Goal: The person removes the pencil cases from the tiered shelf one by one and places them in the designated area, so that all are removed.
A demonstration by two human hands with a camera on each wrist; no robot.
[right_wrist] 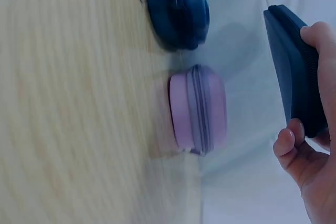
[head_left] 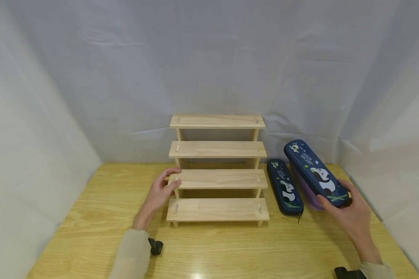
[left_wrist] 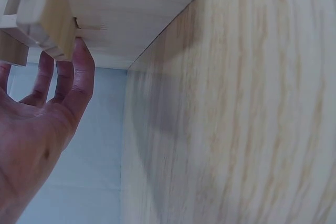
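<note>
A wooden four-tier display stand [head_left: 218, 179] stands on the table. My left hand [head_left: 158, 195] grips the left end of its second tier from the bottom, thumb on the board; the left wrist view shows the fingers [left_wrist: 81, 74] at the wood. Raised at the right, a dark blue pencil case [head_left: 309, 166] with a panda print is held by its near end in my right hand [head_left: 357, 215]. Beneath it is a purple zipped case [right_wrist: 181, 111], mostly hidden in the head view. Another blue panda pencil case [head_left: 282, 188] lies between the stand and the purple one.
The light wood table [head_left: 209, 248] carries the stand and cases. Grey-white sheeting [head_left: 209, 69] rises behind the table and at both sides. Black wrist devices [head_left: 156, 247] sit by both sleeves.
</note>
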